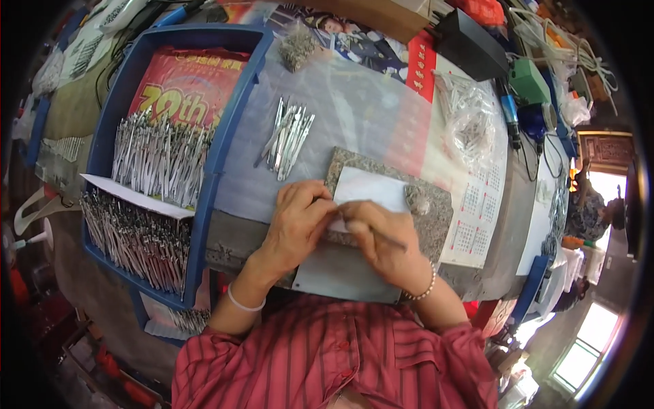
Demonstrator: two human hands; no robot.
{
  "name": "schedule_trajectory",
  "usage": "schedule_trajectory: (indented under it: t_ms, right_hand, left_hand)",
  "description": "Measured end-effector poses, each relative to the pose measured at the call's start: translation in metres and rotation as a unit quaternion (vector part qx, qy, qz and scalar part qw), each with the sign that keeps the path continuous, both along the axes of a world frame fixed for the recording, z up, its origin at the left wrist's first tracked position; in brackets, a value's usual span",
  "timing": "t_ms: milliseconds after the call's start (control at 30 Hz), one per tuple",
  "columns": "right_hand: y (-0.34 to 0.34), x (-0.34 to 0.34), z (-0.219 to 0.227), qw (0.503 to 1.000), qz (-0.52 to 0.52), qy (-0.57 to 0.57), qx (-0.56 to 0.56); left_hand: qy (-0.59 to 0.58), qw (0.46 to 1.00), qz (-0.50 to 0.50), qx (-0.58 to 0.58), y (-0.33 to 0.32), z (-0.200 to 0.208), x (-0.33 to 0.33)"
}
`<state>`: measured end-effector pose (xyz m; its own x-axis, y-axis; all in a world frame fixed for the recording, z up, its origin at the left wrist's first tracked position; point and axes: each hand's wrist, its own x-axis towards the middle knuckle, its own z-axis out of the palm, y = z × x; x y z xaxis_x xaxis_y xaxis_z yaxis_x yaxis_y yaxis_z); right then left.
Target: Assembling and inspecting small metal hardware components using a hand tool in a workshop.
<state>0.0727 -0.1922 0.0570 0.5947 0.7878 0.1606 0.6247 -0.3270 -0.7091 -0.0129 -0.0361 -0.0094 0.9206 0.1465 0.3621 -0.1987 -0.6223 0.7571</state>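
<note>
My left hand is closed in a pinch over the near edge of a white sheet; what its fingertips hold is hidden. Right beside it, my right hand grips a slim dark stick-like tool, its end sticking out past the fingers. The fingertips of both hands meet. Under the sheet lies a speckled stone slab, with a small clump in clear plastic at its right. Beyond my left hand is a loose pile of thin silvery metal strips.
At the left stands a blue tray packed with upright thin metal pieces, split by a white divider. Farther back are a plastic-wrapped clump, a black box and a green box. Clear plastic bags lie at the right.
</note>
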Motion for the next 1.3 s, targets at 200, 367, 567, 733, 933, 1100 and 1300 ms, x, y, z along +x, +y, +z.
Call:
schedule_trajectory:
  t_ms: [200,367,567,733,933,1100,1300]
  right_hand:
    - [-0.024,-0.004,0.044,0.965,-0.028,0.128,0.227]
    - [0.004,0.002,-0.002,0.999,0.024,-0.018,-0.021]
    - [-0.006,0.002,0.008,0.988,-0.064,0.140,-0.016]
    - [-0.023,-0.001,0.029,0.986,-0.090,0.112,0.087]
    - [-0.006,-0.006,0.023,0.994,0.011,-0.038,-0.101]
    - [-0.015,-0.001,0.006,0.989,-0.074,0.132,-0.010]
    - [-0.054,-0.011,0.040,0.966,-0.167,0.065,0.186]
  left_hand:
    - [-0.003,1.000,-0.006,-0.007,0.005,-0.002,0.000]
    - [-0.019,1.000,-0.002,-0.013,-0.001,0.001,0.000]
    - [-0.001,1.000,0.004,-0.016,0.001,-0.001,0.000]
    - [-0.003,1.000,-0.002,-0.011,0.002,0.000,0.001]
    - [-0.001,1.000,-0.003,-0.007,0.001,0.002,0.000]
    - [0.008,1.000,-0.007,-0.012,0.001,0.000,0.002]
    - [0.004,1.000,-0.004,-0.001,0.001,0.001,0.000]
